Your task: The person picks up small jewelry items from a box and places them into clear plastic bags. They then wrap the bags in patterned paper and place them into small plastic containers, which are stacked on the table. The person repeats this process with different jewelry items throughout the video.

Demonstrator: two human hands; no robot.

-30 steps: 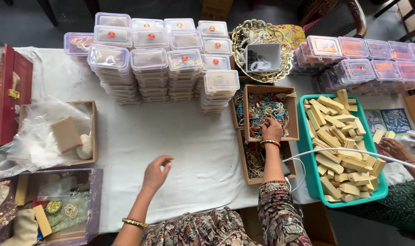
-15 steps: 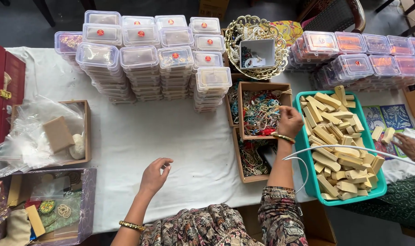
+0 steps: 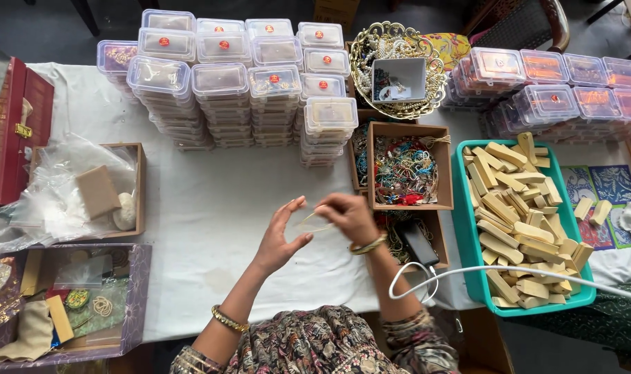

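Thread, or some thin pale strand, runs between both hands just above the white tablecloth, a little short of the brown box of colourful beaded pieces. The right hand pinches one end between fingertips curled tight on it; the left hand stands with palm turned inward and fingers straight, thumb and forefinger tips nearing the other end (whether they actually touch it is too fine to tell).

Judging by its look, the strand is very light, limp and easily lost from view against the cloth. It should bend at any point and offers no stiffness, so a fingertip pinch near each end, as the right hand has, seems the surest hold; a slack grip would likely let it slide.

Beyond the grip stand piles of clear lidded containers. To the right of the pinch lies a teal tray of tan wooden blocks, with a white cable looping near the right forearm. Left of the open hand sits an open wooden box with plastic bags.
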